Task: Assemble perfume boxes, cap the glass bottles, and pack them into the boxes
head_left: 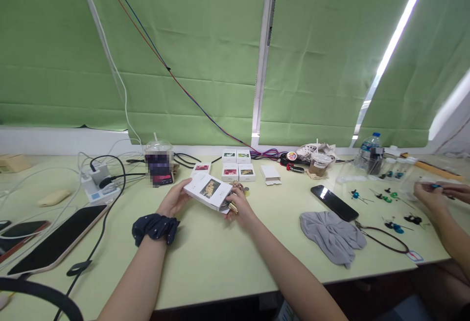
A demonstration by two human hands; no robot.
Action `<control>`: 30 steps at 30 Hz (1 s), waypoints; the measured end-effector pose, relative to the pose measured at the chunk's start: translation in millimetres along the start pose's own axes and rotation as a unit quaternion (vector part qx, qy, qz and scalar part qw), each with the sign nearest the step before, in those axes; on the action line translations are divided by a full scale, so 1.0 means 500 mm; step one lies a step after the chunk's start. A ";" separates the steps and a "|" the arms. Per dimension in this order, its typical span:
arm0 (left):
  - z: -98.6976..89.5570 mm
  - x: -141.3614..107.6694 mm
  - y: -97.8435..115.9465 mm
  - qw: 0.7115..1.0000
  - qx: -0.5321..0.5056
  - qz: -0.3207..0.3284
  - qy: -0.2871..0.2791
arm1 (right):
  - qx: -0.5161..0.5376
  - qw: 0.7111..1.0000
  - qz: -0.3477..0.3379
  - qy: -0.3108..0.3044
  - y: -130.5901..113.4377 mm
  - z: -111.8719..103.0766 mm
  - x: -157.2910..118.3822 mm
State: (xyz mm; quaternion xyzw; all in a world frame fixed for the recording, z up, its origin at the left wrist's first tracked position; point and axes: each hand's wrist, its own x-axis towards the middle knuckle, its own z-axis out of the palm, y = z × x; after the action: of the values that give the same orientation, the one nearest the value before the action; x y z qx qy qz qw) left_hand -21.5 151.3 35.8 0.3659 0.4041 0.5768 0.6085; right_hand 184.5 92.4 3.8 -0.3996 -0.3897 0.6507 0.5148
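Observation:
A white box with a picture of something yellowish on its face (208, 190) is held tilted above the table. Around its left end is my left hand (174, 198), its fingers closed on the box; a dark scrunchie (154, 229) circles that wrist. At the box's right end, my right hand (240, 207) grips the edge, and a gold-coloured item (233, 207) shows by its fingers. Behind the box stand several small white picture boxes (230, 172). An open white box (270, 175) lies to their right.
On the right are a black phone (334, 203), grey cloth (333, 237), cord loop (385, 247), drink cup (319, 164) and another person's hands (433, 196) near small coloured parts. Cables, a power strip (101, 190) and a tablet (58, 239) occupy the left.

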 end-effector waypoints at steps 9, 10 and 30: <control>-0.017 0.000 -0.006 0.989 0.089 -0.094 -0.074 | -0.108 0.993 -0.046 -0.008 -0.022 -0.027 -0.004; -0.019 0.001 -0.006 0.988 0.094 -0.098 -0.074 | -0.117 0.992 -0.048 -0.008 -0.022 -0.028 -0.005; -0.008 0.011 -0.014 0.998 0.046 -0.033 0.022 | -0.051 0.998 -0.036 -0.019 -0.032 -0.023 -0.006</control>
State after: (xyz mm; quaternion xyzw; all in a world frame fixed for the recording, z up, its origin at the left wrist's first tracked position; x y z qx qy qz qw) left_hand -22.1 156.4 27.4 0.3673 0.4557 0.5453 0.6001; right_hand 201.5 93.2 14.5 -0.3982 -0.4464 0.6187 0.5092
